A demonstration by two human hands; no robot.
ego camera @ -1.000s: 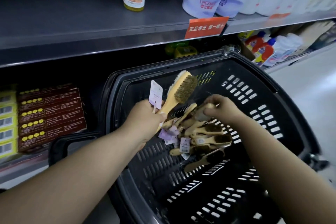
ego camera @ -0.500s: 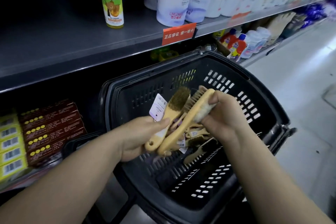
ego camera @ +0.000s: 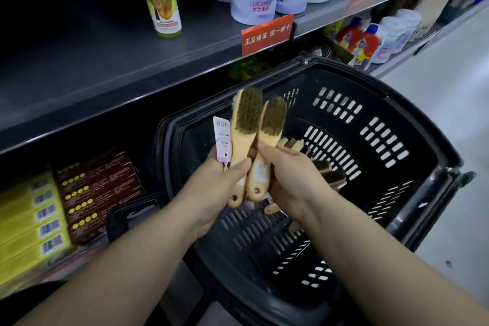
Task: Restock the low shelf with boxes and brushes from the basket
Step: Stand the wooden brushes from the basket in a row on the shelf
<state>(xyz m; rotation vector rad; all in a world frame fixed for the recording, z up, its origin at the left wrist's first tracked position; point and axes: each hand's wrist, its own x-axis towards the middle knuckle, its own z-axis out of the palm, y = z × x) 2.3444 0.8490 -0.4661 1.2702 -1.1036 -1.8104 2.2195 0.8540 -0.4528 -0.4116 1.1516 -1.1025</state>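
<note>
Basket at right, loose brushes inside. Above it, left hand grips a tagged brush; right hand pinches a second brush touching it. Gathering both handles into one grip could let one slip and fall. Boxes stand low at far left under a grey shelf; pale floor at right.

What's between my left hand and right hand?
Head view: two wooden brushes, bristle ends up, side by side between left hand and right hand.
</note>
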